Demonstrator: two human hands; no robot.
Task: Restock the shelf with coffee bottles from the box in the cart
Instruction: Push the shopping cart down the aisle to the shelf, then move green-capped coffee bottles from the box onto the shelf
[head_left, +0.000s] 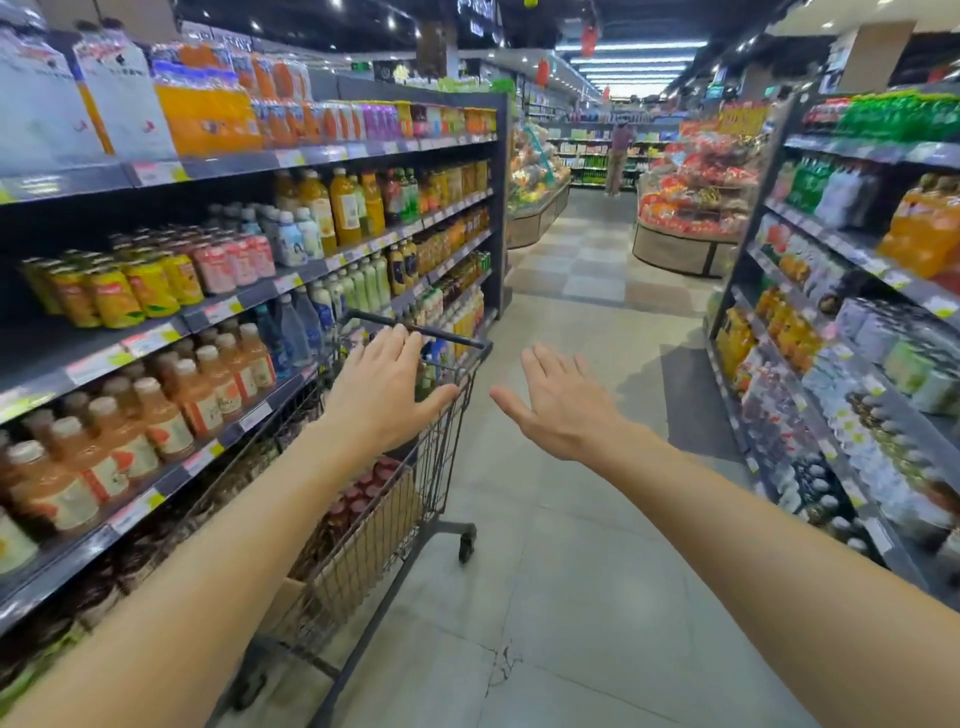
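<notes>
- Risk, judged: cart (415, 499) stands on castors with neither hand gripping it; a sideways push at the rim could roll it into the shelf (171, 457) at its left side or out into the aisle.
- Risk, judged: bottles (358, 493) sit upright and tightly packed in the box (358, 551); a hurried one-handed lift may drag a neighbour up or tip it against the box wall.
- Risk, judged: shelf rows already full near the front edge; forcing a bottle in could knock stock off that edge.
- Task items: red-capped bottles inside the cardboard box, box inside the cart basket, toward its near end.
- Left hand (384, 387): extended forward over the cart's far rim, palm down, fingers straight and spread, holding nothing; contact with the rim cannot be told.
- Right hand (563, 402): extended over the floor beside the cart's right side, fingers straight, wide, empty, apart from the cart.
</notes>
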